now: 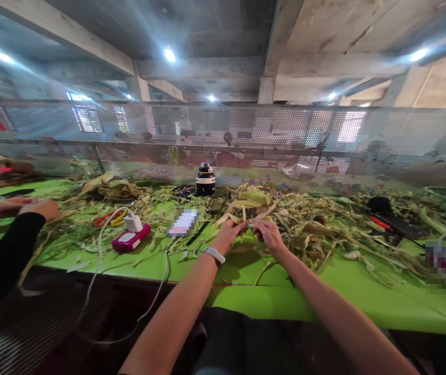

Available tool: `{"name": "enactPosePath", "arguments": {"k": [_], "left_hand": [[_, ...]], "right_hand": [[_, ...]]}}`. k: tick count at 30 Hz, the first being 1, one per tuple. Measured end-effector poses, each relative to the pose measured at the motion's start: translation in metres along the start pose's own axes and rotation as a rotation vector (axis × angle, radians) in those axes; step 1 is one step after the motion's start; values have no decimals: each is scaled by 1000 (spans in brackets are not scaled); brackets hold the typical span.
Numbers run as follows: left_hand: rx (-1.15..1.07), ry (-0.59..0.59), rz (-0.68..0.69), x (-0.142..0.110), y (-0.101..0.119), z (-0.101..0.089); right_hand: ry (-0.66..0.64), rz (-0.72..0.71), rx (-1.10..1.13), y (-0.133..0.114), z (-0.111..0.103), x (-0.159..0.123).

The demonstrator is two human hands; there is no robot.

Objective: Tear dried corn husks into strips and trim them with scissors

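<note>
My left hand [230, 234] and my right hand [269, 234] meet over the green table [246, 271], both pinched on a thin strip of dried corn husk [248, 221] stretched between them. A white band [214, 254] sits on my left wrist. Just beyond my fingers lies a heap of pale and yellow-green corn husks [258, 200].
A pink power bank [131, 240] with a white charger and cable lies left of my hands, with red-and-yellow scissors [109, 217] behind it. A black round device [205, 179] stands at the back by the perforated metal screen [223, 135]. Another person's black-sleeved arm [8, 245] rests at left.
</note>
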State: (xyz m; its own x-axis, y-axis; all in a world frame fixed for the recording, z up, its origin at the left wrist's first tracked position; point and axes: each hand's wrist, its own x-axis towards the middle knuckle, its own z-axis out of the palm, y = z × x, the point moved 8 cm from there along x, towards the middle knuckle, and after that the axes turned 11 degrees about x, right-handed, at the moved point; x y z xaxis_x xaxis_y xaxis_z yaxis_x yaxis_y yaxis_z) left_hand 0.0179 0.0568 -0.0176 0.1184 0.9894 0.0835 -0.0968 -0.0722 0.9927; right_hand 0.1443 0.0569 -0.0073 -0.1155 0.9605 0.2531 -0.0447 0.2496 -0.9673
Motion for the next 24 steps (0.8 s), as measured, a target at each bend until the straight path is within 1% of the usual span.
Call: {"name": "enactPosePath", "arguments": {"k": [3,7,9,11,13,17,21,24], "left_hand": [[-36,2,-4,0,-1,0],[-57,-87,-51,-4,-3,8],[-45,-134,-54,-7,-3,12],[-31,-177,-46,-8,-3,15],[-13,-208,-47,-9,-4,17],[27,-233,-70,-8,-7,17],[58,-252,-77,-7,-10,17],[51,-229,-68,-7,-9,14]], "right_hand": [[-13,-23,-46,-3,-2,-1],[-1,-88,-45,-12,-9,1],[-11,-126,-26,-15,-10,4],[-5,-145,16,-14,-10,6],[32,-137,86,-10,-11,7],[79,-114,179,-2,-12,7],[124,-128,209,-4,-14,5],[138,-112,219,-4,-17,6]]}}
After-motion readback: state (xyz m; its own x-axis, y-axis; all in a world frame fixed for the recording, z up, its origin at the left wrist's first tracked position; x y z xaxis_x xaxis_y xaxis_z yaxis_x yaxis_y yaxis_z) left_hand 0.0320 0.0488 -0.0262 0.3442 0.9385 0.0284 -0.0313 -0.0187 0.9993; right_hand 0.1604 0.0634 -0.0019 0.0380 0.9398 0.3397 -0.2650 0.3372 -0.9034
